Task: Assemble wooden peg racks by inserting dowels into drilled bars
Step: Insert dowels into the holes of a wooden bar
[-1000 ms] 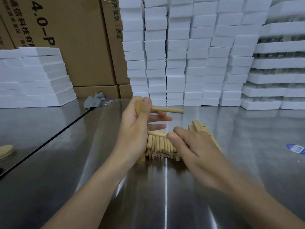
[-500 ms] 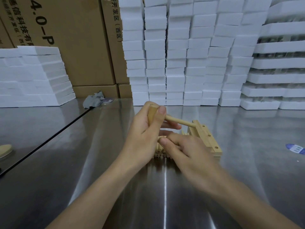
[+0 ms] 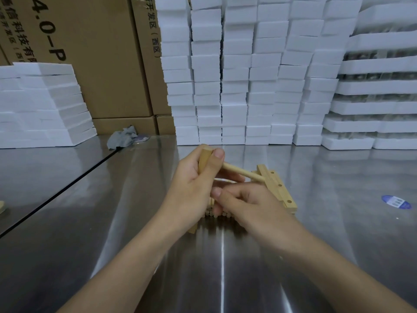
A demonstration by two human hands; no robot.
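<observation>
Dowel seated in a hand-held bar, loose pegs just below

I see the left hand (image 3: 191,184) clenched round the short pale wooden drilled bar (image 3: 205,158), held upright above the steel tabletop (image 3: 112,222) with the thumb on its face. One round light-wood dowel (image 3: 241,173) sticks out of it, long axis running right and slightly down, tip beside the stack of drilled wooden bars (image 3: 278,188). The right hand (image 3: 250,204) has its fingers (image 3: 229,194) curled over the heap of loose dowels (image 3: 216,213); whether they pinch one I cannot tell. I judge the parts light, stiff and smooth: take a dowel near mid-length, and the bar by its ends, clear of the holes.
</observation>
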